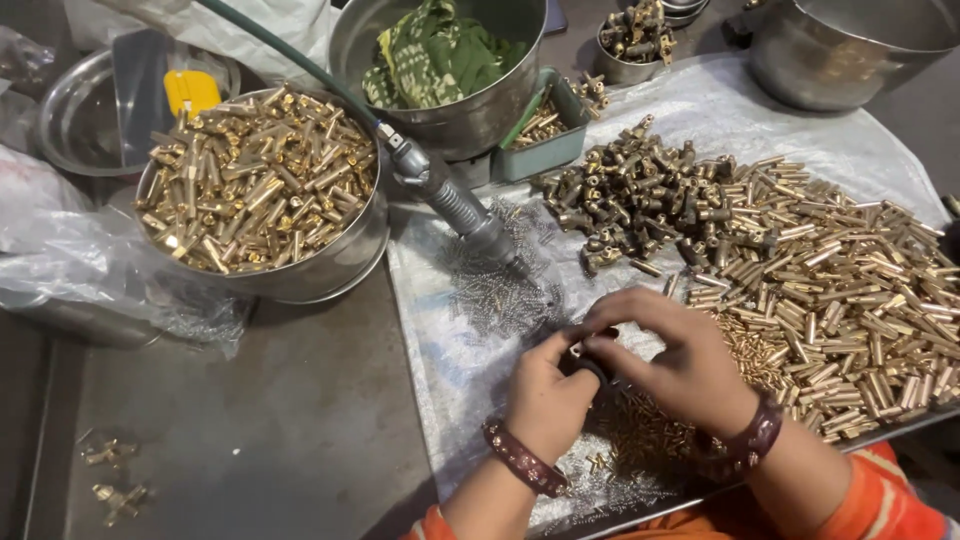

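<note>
My left hand (545, 392) and my right hand (672, 362) meet low in the view, fingertips pinched together on a small dark fitting (587, 362). Both wrists wear dark red bangles. They work over a white plastic sheet (470, 372). A heap of small springs (497, 292) lies just above my left hand. To the right spreads a large pile of brass tubes (850, 290), with darker brass fittings (645, 205) behind it. Tiny brass screws (640, 425) lie under my wrists.
A steel bowl of brass parts (262, 180) stands at the left. A pneumatic tool with a green hose (445, 195) lies pointing at the springs. Behind are a steel pot holding green cloth (440, 55), a green tray (548, 130), another pot (850, 50) and clear plastic bags (70, 250).
</note>
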